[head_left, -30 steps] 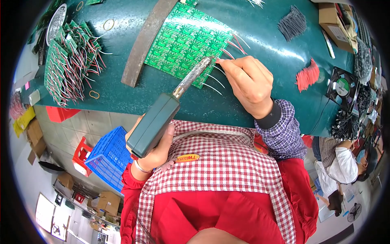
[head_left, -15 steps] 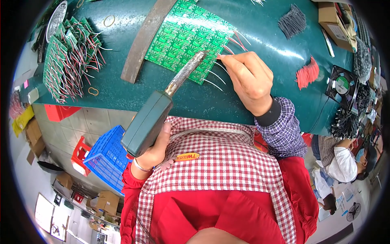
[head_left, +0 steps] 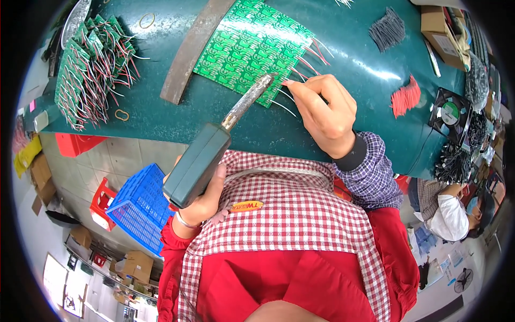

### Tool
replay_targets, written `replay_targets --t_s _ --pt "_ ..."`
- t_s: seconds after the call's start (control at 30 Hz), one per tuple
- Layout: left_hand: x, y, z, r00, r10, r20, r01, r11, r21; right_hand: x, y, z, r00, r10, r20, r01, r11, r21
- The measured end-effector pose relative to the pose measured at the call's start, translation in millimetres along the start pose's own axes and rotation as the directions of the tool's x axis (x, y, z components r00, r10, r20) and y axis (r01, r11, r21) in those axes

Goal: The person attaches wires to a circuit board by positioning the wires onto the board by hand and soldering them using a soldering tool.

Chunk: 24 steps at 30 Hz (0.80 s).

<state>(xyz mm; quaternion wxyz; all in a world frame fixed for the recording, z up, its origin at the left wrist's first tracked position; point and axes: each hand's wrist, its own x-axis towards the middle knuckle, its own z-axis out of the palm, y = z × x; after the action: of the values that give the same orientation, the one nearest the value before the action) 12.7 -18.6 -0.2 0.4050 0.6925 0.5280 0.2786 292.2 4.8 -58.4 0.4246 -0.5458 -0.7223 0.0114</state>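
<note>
My left hand is wrapped round the dark green handle of a soldering iron. Its metal barrel points up and right, with the tip at the right edge of a green circuit board panel. At that edge, my right hand pinches a thin wire, seemingly red, its end close to the iron's tip; the fingers cover most of it. Red and white wires stick out from the panel's edge above the hand, and white wires below it. A flat brown bar lies along the panel's left side.
Wired boards are heaped at the left. On the right are a bundle of dark wires, a red wire bundle, a black fan and a cardboard box. A blue crate stands below the table's edge.
The iron's tip and my right hand have shifted slightly down along the panel's edge. My left hand keeps its hold on the iron. The whole view has moved a little.
</note>
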Motion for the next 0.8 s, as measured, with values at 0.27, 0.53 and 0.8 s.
replay_targets --t_s 0.27,0.53,0.8 --pt "4.5 2.3 2.0 0.998 0.056 -0.004 -0.056 0.998 0.004 2.3 -3.7 -7.5 0.997 0.035 0.070 -0.034 0.999 -0.022" --pt "3.3 2.2 1.0 0.998 0.005 0.057 -0.006 1.000 0.022 1.7 -3.7 -6.6 0.996 0.037 0.076 -0.035 0.999 -0.026" --pt "3.1 1.7 0.0 0.998 0.012 0.058 -0.013 1.000 0.018 1.9 -2.7 -6.1 0.996 0.034 0.076 -0.032 0.999 -0.037"
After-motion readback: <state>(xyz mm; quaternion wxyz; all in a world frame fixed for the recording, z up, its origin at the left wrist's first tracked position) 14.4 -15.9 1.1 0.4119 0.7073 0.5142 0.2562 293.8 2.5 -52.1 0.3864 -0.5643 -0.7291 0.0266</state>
